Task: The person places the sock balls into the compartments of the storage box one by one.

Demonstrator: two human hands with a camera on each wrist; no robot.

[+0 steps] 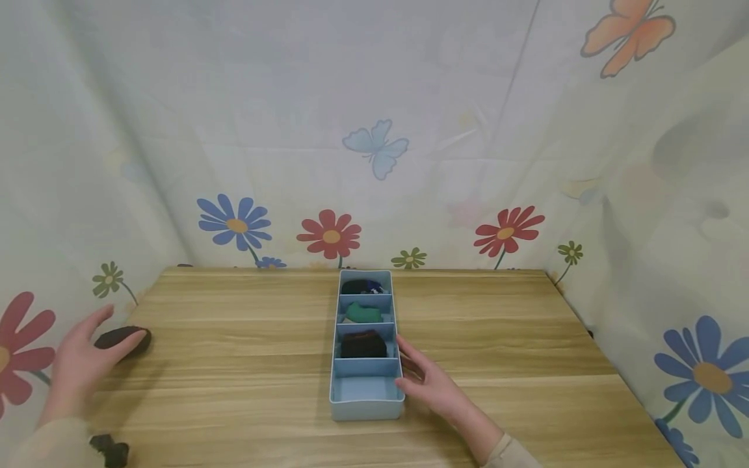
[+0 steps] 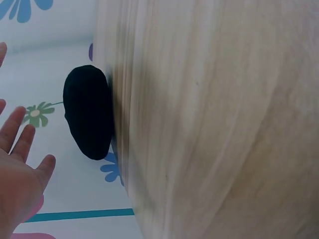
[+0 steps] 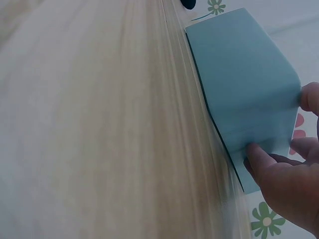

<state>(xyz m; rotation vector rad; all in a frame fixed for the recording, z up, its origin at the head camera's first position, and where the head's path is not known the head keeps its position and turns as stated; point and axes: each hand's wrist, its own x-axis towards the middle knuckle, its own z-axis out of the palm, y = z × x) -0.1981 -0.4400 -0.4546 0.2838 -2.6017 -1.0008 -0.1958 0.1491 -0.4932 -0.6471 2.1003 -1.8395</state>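
My left hand (image 1: 88, 357) is above the left edge of the table with its thumb and fingers spread. Just beyond it lies a black rolled sock-like bundle (image 1: 137, 344); the left wrist view shows a gap between the fingers (image 2: 22, 142) and this bundle (image 2: 88, 112). A light blue divided box (image 1: 367, 409) stands lengthwise mid-table. Against its right side rests my right hand (image 1: 435, 390), thumb and index fingertip at the rim. In the right wrist view other fingertips (image 3: 256, 152) touch the box's outer wall (image 3: 244, 69).
The box's compartments hold a dark bundle with blue (image 1: 359, 286), a green folded cloth (image 1: 363, 313) and a dark brown-black folded cloth (image 1: 364, 344); the nearest compartment (image 1: 365, 389) shows its bare floor. A flowered curtain (image 1: 281, 162) borders the wooden table (image 1: 251, 377).
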